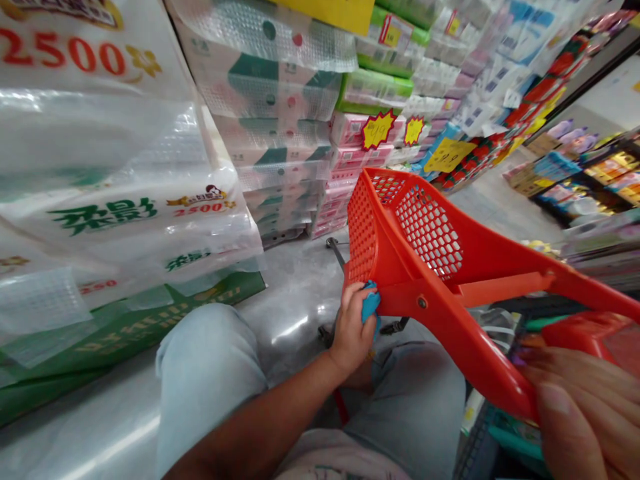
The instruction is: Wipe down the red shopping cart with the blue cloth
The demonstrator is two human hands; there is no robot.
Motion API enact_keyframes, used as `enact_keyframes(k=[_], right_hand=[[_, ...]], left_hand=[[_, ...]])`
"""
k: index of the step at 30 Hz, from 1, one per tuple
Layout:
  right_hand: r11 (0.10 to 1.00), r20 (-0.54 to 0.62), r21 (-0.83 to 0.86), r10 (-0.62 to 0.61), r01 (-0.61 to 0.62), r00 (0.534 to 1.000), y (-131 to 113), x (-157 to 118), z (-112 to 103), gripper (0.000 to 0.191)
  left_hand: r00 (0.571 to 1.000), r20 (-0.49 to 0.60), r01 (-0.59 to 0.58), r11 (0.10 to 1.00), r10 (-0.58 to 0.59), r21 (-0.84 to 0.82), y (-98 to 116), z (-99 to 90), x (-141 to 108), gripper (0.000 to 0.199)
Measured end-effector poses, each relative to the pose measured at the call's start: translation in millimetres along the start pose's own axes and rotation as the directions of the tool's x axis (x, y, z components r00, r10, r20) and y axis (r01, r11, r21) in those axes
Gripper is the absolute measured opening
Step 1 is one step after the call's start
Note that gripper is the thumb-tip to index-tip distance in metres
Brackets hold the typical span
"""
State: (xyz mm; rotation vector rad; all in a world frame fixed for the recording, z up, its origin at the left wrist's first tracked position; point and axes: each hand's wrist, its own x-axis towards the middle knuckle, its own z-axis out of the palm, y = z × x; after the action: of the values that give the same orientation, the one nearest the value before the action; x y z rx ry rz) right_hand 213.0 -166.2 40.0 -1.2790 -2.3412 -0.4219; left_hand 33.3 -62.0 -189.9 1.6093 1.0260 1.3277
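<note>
Near the middle, my left hand point(353, 327) is closed around a crumpled blue cloth point(371, 301), pressed against the lower corner of a red plastic shopping cart point(415, 300). The cart is tilted in view, with honeycomb holes in its side. At the lower right edge, my right hand point(580, 407) is close to the camera, its fingers bent over the end of the cart's red frame. Part of that hand is cut off by the picture edge.
Stacked white tissue packs point(120, 213) stand on a green box point(130, 333) at left. More paper packs point(270, 87) with yellow price tags point(379, 130) rise behind the cart. My knees flank the grey floor point(290, 287). Shelves point(600, 173) with goods stand far right.
</note>
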Motion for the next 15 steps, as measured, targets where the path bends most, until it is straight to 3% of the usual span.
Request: enact_keyframes(k=[3,7,10,15], right_hand=[[1.0,-0.034,0.005,0.024,-0.024,0.999,-6.6,4.0,-1.6,0.015],[0.999,-0.044,0.018,0.031,-0.03,0.999,-9.7,11.3,-0.4,0.015],[1.0,-0.05,0.019,-0.008,0.009,0.999,-5.6,15.1,0.2,0.015],[0.997,-0.053,0.031,-0.063,0.065,0.997,-0.2,20.3,-2.3,0.016]], left_hand=[[0.986,0.08,-0.147,0.989,0.147,-0.009,26.2,-7.5,43.1,0.04],[0.988,0.115,-0.115,0.992,0.108,0.056,25.8,-17.5,80.7,0.035],[0.977,0.141,-0.165,0.986,0.158,0.037,36.4,-23.8,77.2,0.037],[0.953,0.134,-0.267,0.962,0.272,-0.055,82.0,-35.3,62.5,0.038]])
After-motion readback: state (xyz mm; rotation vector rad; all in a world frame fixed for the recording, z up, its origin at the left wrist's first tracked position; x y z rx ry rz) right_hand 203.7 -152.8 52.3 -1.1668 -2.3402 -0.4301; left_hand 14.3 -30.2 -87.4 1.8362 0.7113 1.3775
